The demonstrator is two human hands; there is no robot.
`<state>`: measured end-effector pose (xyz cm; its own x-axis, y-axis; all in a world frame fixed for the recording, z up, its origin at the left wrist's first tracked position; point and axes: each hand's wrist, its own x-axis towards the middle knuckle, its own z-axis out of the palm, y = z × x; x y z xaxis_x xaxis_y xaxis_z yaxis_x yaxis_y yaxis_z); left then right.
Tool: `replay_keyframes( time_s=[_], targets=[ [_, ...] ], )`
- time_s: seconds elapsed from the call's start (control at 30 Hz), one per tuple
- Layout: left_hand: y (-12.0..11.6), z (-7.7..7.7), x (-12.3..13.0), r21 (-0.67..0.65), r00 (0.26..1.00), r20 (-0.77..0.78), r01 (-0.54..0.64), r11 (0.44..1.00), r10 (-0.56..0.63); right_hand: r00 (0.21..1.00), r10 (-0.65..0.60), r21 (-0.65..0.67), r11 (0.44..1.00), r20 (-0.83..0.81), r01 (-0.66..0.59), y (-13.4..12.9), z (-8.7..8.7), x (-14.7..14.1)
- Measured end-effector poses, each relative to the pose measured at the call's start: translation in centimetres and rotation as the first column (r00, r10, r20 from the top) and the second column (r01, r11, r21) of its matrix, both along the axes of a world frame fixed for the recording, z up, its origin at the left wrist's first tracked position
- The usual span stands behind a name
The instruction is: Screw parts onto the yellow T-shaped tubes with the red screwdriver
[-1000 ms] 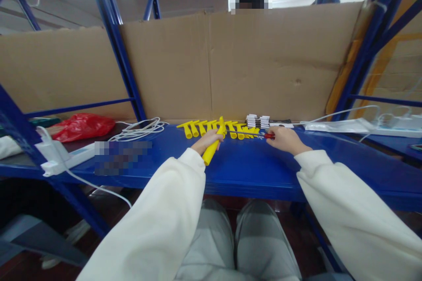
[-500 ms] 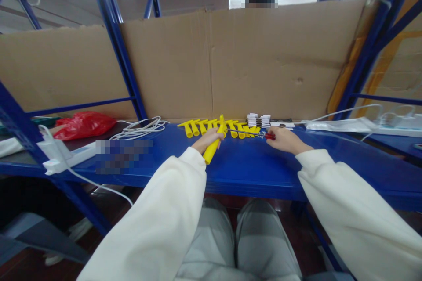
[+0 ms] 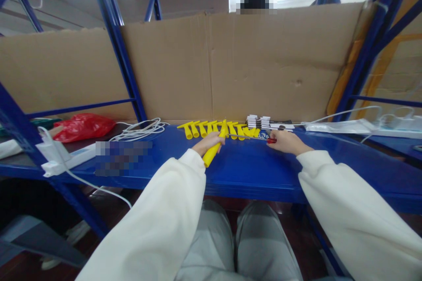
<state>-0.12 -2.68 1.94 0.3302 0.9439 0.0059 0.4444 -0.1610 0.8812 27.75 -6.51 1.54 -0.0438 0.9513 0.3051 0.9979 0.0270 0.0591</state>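
My left hand [image 3: 209, 141] is closed around a yellow T-shaped plastic piece [image 3: 211, 156], tilted with its tube end toward me. My right hand [image 3: 286, 141] grips a screwdriver [image 3: 271, 140] by its red handle. The screwdriver's thin shaft lies nearly level and points left, its tip at the upper part of the yellow piece. Whether the tip sits in a screw is too small to tell. Behind my hands, several similar yellow pieces [image 3: 188, 131] lie in a row. A small heap of tiny metallic parts [image 3: 263, 135] lies just left of my right hand.
Stacked white-and-black items [image 3: 258, 121] sit at the back of the blue table [image 3: 250, 169], against a cardboard panel [image 3: 263, 66]. At left are coiled white cables [image 3: 141, 130], a power strip [image 3: 72, 156] and a red plastic bag [image 3: 85, 127]. Another person's head shows above the panel.
The upper end of the held yellow piece has shifted slightly right and stands more edge-on. My right hand has dipped a little with the screwdriver. Both hands keep their hold.
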Motion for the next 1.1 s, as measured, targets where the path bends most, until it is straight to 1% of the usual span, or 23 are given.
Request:
replay_keyframes(
  time_s=[0.27, 0.4, 0.53, 0.67, 0.77, 0.83, 0.93, 1.0, 1.1],
  targets=[
    [0.8, -0.5, 0.0, -0.029, 0.999, -0.019, 0.034, 0.999, -0.035, 0.996, 0.071, -0.036, 0.997, -0.052, -0.073, 0.3, -0.1, 0.5],
    [1.1, -0.7, 0.0, -0.033, 0.999, -0.017, 0.035, 0.999, -0.035, 0.995, 0.068, -0.051, 0.996, -0.078, -0.072, 0.4, -0.3, 0.4],
    [0.9, -0.6, -0.1, -0.037, 0.999, -0.033, 0.034, 0.999, -0.035, 0.994, 0.067, -0.074, 0.995, -0.089, -0.074, 0.4, -0.3, 0.4],
    [0.4, -0.4, -0.2, -0.029, 0.999, -0.024, 0.031, 0.999, -0.032, 0.981, 0.141, -0.101, 0.983, -0.135, -0.156, 0.3, -0.2, 0.4],
    [0.1, -0.2, -0.2, -0.021, 1.000, -0.005, 0.031, 0.999, -0.031, 0.975, 0.187, -0.100, 0.975, -0.118, -0.199, 0.4, -0.2, 0.5],
    [0.0, -0.1, -0.1, -0.036, 1.000, 0.015, 0.019, 0.999, -0.018, 0.980, 0.177, -0.071, 0.980, -0.095, -0.184, 0.5, -0.3, 0.5],
    [-0.2, 0.0, 0.1, -0.058, 0.999, 0.047, 0.001, 0.998, 0.002, 0.989, 0.123, -0.030, 0.992, -0.079, -0.126, 0.7, -0.5, 0.5],
    [-0.2, 0.0, 0.1, -0.066, 0.999, 0.053, -0.001, 0.998, 0.004, 0.991, 0.105, -0.050, 0.993, -0.079, -0.109, 0.6, -0.5, 0.4],
    [0.1, -0.1, 0.1, -0.065, 0.999, 0.037, 0.003, 0.998, -0.001, 0.988, 0.122, -0.102, 0.986, -0.094, -0.132, 0.5, -0.4, 0.3]
  ],
)
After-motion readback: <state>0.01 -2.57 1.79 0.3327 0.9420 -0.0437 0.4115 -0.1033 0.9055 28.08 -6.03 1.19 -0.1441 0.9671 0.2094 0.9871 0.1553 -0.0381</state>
